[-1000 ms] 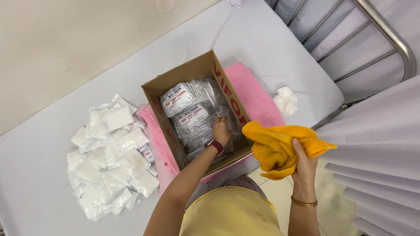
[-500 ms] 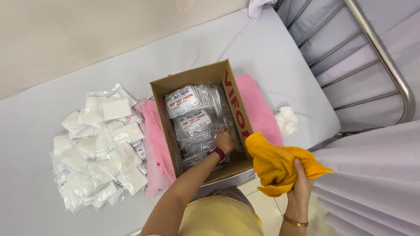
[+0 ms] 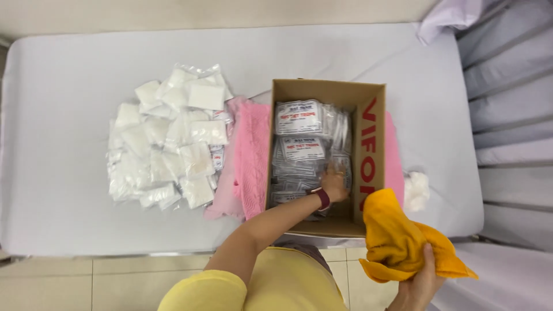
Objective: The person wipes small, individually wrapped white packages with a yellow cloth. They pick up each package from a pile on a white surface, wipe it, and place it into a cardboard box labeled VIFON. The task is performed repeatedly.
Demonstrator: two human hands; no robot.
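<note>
Head: yellow cloth [image 3: 403, 242] crumpled, rt hand [image 3: 423, 282] gripping.

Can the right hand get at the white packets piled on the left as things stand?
Probably not easily. The right hand grips a yellow cloth at the near right edge, and the cardboard box, the left arm and a pink cloth lie between it and the white packets.

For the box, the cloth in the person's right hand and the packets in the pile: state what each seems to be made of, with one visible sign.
Box: brown corrugated cardboard, matte, with folded flaps.
Yellow cloth, held by the right hand: soft, fuzzy fabric, probably towelling; it drapes and bunches.
Packets in the pile: clear glossy plastic film, shown by glints and crinkles, around white pads, probably gauze or cotton.
</note>
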